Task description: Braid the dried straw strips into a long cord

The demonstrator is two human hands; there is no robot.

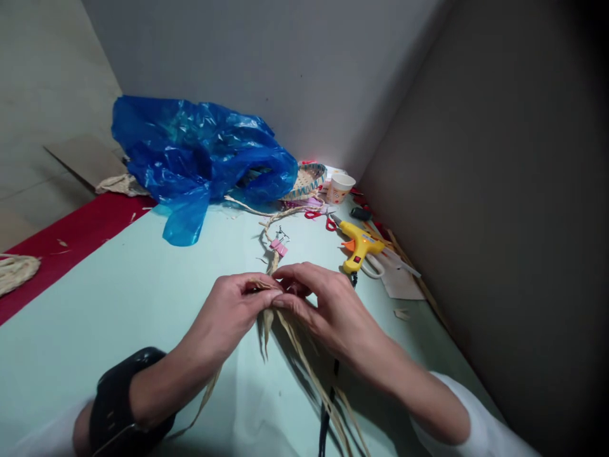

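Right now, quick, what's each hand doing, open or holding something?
Left hand: closed, pinching the dry strips between thumb and fingers.
Right hand: closed at the fingertips, on the same strips.

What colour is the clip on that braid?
The clip is pink; the head view shows it.

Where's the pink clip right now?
In the head view, the pink clip is near the middle, on the braid just beyond the left hand and right hand, left of the yellow glue gun.
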